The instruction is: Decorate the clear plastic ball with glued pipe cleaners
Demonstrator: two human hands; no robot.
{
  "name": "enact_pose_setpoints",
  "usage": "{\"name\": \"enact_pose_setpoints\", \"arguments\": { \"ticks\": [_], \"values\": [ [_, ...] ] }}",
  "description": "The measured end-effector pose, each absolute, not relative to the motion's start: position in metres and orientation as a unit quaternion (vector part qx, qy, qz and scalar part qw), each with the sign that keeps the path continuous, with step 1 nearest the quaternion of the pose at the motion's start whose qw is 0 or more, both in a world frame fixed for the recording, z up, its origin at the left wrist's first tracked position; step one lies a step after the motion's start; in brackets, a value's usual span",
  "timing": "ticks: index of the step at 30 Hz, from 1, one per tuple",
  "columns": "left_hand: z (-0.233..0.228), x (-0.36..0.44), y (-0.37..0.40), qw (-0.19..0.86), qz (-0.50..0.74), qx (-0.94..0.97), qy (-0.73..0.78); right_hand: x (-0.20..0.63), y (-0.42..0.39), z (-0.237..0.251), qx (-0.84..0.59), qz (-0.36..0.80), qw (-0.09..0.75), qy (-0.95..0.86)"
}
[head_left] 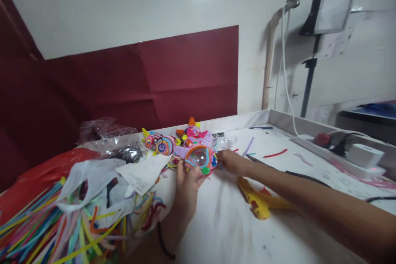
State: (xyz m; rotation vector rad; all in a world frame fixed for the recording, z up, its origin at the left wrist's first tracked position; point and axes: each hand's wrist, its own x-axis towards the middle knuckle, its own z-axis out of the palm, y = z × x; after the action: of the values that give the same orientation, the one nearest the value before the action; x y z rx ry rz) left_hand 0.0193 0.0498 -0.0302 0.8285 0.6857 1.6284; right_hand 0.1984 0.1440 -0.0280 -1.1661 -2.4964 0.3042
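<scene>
My left hand (pixel 186 183) and my right hand (pixel 231 161) grip one object between them: a clear plastic dome (pixel 201 159) wrapped in coloured pipe cleaners. The left hand holds its near left side, the right hand its right side. It sits low over the white table (pixel 235 231). Just behind it lies a cluster of similar finished ornaments (pixel 173 140), with spiral-wound discs and small orange and yellow felt points.
A heap of loose coloured pipe cleaners (pixel 46 227) and a white plastic bag (pixel 89 181) fill the near left. A yellow glue gun (pixel 258 202) lies under my right forearm. A power strip (pixel 340 152) with plugs runs along the right edge, by a lamp stand (pixel 309 78).
</scene>
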Motion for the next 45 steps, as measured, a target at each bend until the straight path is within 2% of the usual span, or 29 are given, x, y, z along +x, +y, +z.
{"name": "enact_pose_setpoints", "arguments": {
  "ticks": [4, 7, 10, 14, 27, 38, 45],
  "values": [
    [-0.043, 0.02, 0.045, 0.558, 0.685, 0.354, 0.306, 0.212, 0.132, -0.001, -0.506, 0.178, 0.309, -0.785],
    [-0.046, 0.019, 0.044, 0.559, 0.678, 0.359, 0.314, 0.206, 0.112, 0.009, -0.515, 0.214, 0.424, -0.714],
    [-0.048, 0.018, 0.043, 0.565, 0.659, 0.387, 0.311, 0.19, 0.08, 0.0, -0.486, 0.243, 0.519, -0.66],
    [-0.054, 0.017, 0.048, 0.562, 0.648, 0.397, 0.328, 0.172, 0.04, -0.028, -0.464, 0.253, 0.584, -0.616],
    [-0.062, 0.019, 0.051, 0.589, 0.627, 0.383, 0.338, 0.152, 0.028, -0.069, -0.463, 0.291, 0.607, -0.577],
    [-0.068, 0.018, 0.053, 0.595, 0.624, 0.374, 0.34, 0.153, 0.029, -0.07, -0.438, 0.346, 0.608, -0.564],
    [-0.068, 0.02, 0.048, 0.592, 0.622, 0.371, 0.354, 0.151, 0.031, -0.081, -0.429, 0.339, 0.615, -0.568]
  ]
}}
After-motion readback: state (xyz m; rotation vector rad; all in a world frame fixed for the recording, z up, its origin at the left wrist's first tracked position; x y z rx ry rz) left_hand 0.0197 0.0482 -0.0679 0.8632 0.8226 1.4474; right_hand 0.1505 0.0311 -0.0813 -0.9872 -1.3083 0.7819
